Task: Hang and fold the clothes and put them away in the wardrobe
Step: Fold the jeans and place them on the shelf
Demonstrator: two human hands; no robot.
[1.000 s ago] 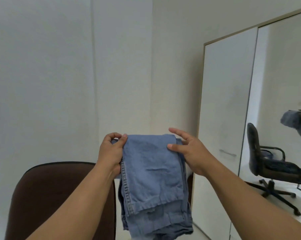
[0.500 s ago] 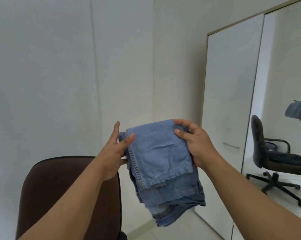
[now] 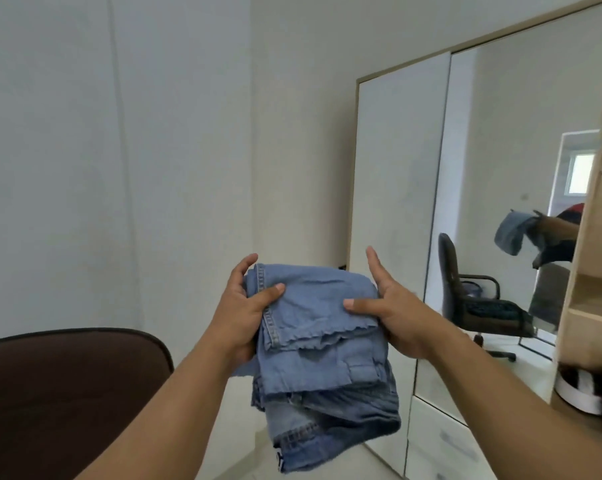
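Head view: a person carries folded blue jeans [image 3: 318, 327] at chest height, in the air before the wardrobe [image 3: 396, 202], apparently to keep the fold intact on the way to a shelf. The left hand [image 3: 239, 318] grips the bundle's left edge, thumb pressed on top, fingers curled beneath. The right hand [image 3: 393, 310] clamps the right side, thumb across the denim, forefinger raised straight. Open wooden shelves [image 3: 594, 296] stand at right; a brown chair [image 3: 67, 393] sits lower left

Both arms outstretched; left hand [image 3: 239, 315] and right hand [image 3: 395, 306] clamping folded jeans [image 3: 322, 327] from either side, thumbs pressed on top.
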